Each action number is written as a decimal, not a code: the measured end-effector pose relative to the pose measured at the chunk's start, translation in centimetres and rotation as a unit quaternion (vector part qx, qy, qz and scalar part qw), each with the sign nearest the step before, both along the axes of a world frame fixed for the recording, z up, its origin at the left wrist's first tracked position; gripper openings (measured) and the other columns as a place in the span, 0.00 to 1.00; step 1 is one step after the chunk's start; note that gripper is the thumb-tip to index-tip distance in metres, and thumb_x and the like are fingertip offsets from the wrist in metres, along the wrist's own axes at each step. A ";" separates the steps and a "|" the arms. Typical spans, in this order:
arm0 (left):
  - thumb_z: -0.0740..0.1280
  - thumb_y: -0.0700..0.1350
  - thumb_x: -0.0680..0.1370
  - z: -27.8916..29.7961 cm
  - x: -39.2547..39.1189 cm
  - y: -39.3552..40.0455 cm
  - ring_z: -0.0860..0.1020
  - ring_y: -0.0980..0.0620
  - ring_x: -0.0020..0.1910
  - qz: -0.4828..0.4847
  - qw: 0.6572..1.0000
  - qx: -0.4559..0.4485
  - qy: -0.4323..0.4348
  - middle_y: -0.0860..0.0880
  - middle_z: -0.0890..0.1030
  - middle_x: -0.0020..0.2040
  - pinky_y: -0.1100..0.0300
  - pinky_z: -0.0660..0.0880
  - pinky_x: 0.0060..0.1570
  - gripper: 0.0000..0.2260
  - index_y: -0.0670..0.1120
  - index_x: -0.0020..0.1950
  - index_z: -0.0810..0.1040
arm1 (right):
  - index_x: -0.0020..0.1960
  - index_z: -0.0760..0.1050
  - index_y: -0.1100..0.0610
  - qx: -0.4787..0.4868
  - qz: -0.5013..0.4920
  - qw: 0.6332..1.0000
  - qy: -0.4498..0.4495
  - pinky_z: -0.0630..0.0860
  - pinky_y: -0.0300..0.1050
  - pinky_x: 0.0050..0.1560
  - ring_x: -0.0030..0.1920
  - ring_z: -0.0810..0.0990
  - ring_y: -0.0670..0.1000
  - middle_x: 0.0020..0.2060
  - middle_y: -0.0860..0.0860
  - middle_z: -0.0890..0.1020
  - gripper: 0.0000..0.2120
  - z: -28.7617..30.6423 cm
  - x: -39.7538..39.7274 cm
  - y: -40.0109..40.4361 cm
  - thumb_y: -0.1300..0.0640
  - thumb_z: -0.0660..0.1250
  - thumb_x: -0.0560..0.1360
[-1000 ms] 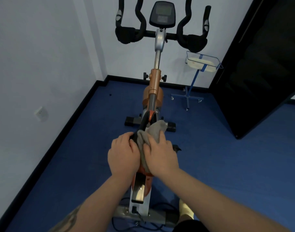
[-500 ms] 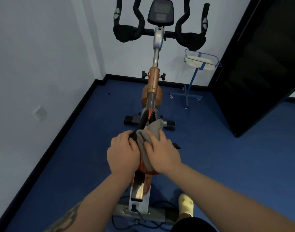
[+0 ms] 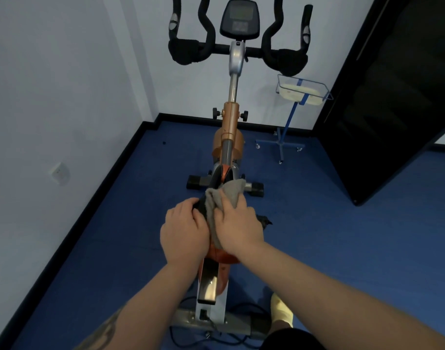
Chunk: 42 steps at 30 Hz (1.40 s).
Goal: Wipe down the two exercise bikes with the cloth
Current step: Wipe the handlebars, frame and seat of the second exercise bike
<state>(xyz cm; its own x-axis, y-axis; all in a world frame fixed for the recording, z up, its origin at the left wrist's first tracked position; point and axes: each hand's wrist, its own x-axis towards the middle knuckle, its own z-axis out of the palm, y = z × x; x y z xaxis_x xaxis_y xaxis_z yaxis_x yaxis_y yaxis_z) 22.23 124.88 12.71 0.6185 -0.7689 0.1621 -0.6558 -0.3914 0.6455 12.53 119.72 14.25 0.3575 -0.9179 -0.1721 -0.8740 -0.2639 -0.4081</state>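
Grey cloth (image 3: 225,198) was pressed w/ right hand (image 3: 237,227), fingers curled over it, onto orange frame of exercise bike (image 3: 230,127), approx. mid-frame. Left hand (image 3: 183,234) was curled round the black part just beside the cloth.

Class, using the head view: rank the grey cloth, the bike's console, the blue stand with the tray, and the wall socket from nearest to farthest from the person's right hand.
Measured from the right hand:
1. Grey cloth: under its fingers, on the bike frame.
2. Blue stand: ahead and to the right, by the wall.
3. Wall socket and console: one far left, one far ahead atop the handlebars; too close to call.
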 end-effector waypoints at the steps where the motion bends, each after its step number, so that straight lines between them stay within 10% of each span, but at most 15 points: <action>1: 0.57 0.44 0.80 0.0 0.0 0.0 0.74 0.53 0.57 -0.001 1.000 -0.001 0.002 0.54 0.80 0.57 0.53 0.73 0.49 0.14 0.51 0.62 0.76 | 0.78 0.48 0.41 -0.034 0.021 0.999 0.010 0.70 0.57 0.61 0.68 0.63 0.60 0.78 0.56 0.49 0.25 -0.4 -0.5 1.1 0.43 0.46 0.82; 13: 0.57 0.44 0.80 0.1 0.0 0.0 0.74 0.53 0.55 -0.006 1.000 -0.001 -0.002 0.53 0.80 0.56 0.53 0.73 0.47 0.14 0.51 0.62 0.77 | 0.77 0.51 0.39 -0.079 0.038 0.996 -0.011 0.72 0.56 0.60 0.69 0.60 0.58 0.78 0.55 0.50 0.24 -1.5 -1.8 2.8 0.43 0.47 0.81; 19: 0.58 0.43 0.80 0.2 -0.1 0.0 0.75 0.51 0.55 0.000 1.000 0.002 -0.010 0.52 0.80 0.55 0.50 0.74 0.47 0.13 0.50 0.61 0.77 | 0.76 0.50 0.35 0.056 -0.054 0.990 -0.120 0.75 0.54 0.54 0.57 0.75 0.56 0.66 0.54 0.70 0.23 -0.2 -0.8 -1.6 0.45 0.49 0.82; 42: 0.57 0.44 0.80 -0.2 0.0 0.0 0.74 0.52 0.54 -0.001 1.000 0.002 -0.012 0.53 0.80 0.56 0.53 0.73 0.46 0.14 0.50 0.61 0.77 | 0.77 0.49 0.39 -0.006 -0.026 1.000 0.012 0.66 0.61 0.65 0.71 0.57 0.58 0.78 0.54 0.49 0.24 -0.2 0.0 2.0 0.43 0.47 0.82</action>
